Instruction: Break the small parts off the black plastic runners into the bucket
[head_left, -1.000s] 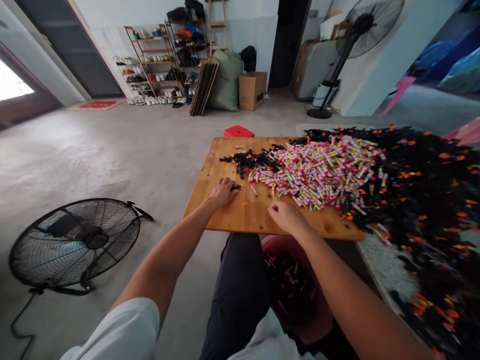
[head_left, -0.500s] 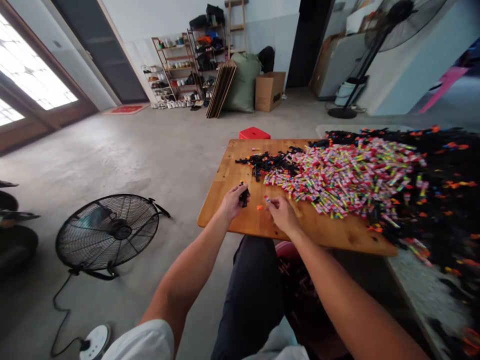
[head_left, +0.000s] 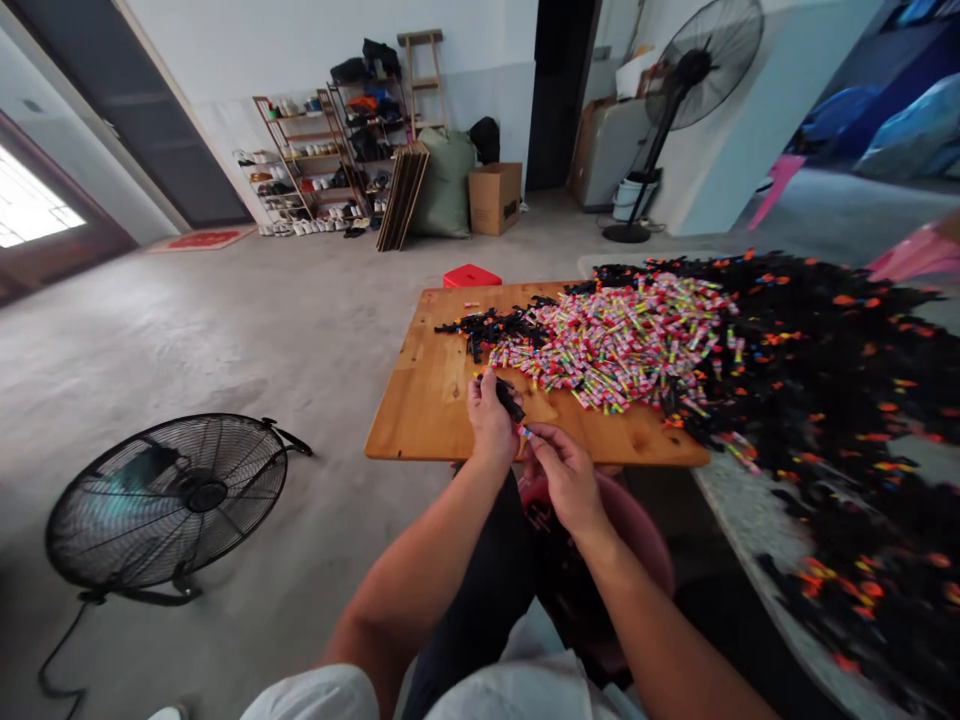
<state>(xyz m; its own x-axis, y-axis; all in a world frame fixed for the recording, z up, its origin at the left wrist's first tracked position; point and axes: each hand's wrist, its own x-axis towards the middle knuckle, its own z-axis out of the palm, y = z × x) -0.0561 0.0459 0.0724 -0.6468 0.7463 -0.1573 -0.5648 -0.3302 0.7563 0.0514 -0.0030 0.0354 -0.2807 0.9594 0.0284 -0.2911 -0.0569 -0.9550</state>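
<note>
Over the near edge of the wooden table [head_left: 420,400], my left hand [head_left: 493,415] is closed on a black toy piece [head_left: 510,400]. Close beside it on the right, my right hand [head_left: 564,475] pinches a small colourful tube [head_left: 524,432], its end near the black piece. A heap of pink, yellow and red tubes [head_left: 622,340] lies on the table past my hands. Left of that heap are small black pieces [head_left: 487,328] with orange and blue bits.
A large pile of black pieces with orange parts [head_left: 825,360] spreads at the right. A pink tub [head_left: 645,530] stands below the table edge. A red stool [head_left: 471,276] is behind the table, a floor fan [head_left: 202,490] at left, a standing fan [head_left: 694,68] further back.
The view has turned right. My hands have come together near the table's front edge; the tube in my right hand is now close to the black piece in my left.
</note>
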